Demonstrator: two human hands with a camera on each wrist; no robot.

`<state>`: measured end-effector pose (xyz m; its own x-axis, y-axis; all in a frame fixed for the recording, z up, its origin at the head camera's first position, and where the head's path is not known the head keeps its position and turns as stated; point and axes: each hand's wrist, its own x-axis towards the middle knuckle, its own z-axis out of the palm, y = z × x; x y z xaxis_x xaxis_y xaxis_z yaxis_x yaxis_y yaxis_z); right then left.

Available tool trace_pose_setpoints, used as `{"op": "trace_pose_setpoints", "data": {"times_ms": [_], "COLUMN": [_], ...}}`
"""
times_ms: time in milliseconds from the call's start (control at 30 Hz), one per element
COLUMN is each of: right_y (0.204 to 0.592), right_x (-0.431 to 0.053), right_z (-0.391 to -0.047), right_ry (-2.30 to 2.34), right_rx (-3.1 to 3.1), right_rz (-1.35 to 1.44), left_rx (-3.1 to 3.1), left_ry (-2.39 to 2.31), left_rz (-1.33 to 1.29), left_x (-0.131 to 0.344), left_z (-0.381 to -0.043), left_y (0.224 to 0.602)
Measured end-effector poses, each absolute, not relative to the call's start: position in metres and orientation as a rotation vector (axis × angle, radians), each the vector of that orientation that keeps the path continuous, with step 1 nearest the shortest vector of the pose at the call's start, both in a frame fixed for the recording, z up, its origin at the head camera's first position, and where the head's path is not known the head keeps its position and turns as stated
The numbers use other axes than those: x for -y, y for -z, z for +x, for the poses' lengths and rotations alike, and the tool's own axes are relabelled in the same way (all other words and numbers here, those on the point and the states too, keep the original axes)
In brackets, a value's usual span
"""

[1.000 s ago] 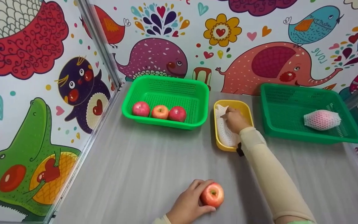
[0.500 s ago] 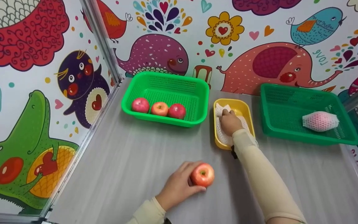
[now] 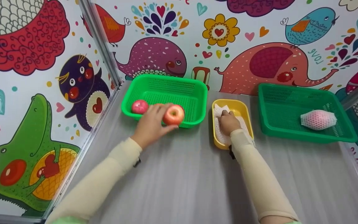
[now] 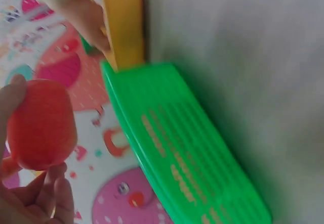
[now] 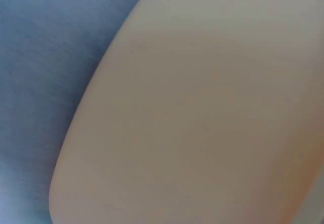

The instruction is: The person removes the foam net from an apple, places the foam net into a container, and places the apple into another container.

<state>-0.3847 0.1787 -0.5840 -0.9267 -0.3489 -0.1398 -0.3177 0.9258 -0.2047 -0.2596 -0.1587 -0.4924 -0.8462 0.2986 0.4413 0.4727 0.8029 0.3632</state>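
Observation:
My left hand (image 3: 151, 124) grips a red-yellow apple (image 3: 174, 114) in the air over the front rim of the bright green basket (image 3: 197, 119). In the left wrist view the apple (image 4: 41, 124) sits between thumb and fingers. One pink-red apple (image 3: 139, 106) shows inside that basket; the left hand and held apple cover the others. My right hand (image 3: 229, 123) is down in the yellow basket (image 3: 243, 107), its curled fingers pinching a white foam net (image 3: 221, 109). More white netting lies under it. Blurred skin fills most of the right wrist view, hiding the fingers.
At the right stands a dark green basket (image 3: 269, 132) holding an apple in a white foam net (image 3: 318, 119). Cartoon-printed walls rise behind and at the left, joined by a metal corner post (image 3: 99, 40). Grey tabletop (image 3: 179, 186) extends in front of the baskets.
My left hand has carried the apple forward and left, from above the near tabletop to the bright green basket. The right hand has shifted slightly left within the yellow basket and stays at the netting.

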Motion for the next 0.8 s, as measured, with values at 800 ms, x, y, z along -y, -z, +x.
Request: {"op": "trace_pose_setpoints", "data": {"times_ms": [800], "right_y": [0.583], "right_x": [-0.173], "right_z": [-0.383], "right_ry": [0.225], "right_rx": [-2.952], "right_rz": [-0.505], "left_rx": [2.981], "left_ry": [0.648], "left_rz": [-0.058], "left_x": [0.225], "left_z": [-0.4], "left_y": [0.508]}}
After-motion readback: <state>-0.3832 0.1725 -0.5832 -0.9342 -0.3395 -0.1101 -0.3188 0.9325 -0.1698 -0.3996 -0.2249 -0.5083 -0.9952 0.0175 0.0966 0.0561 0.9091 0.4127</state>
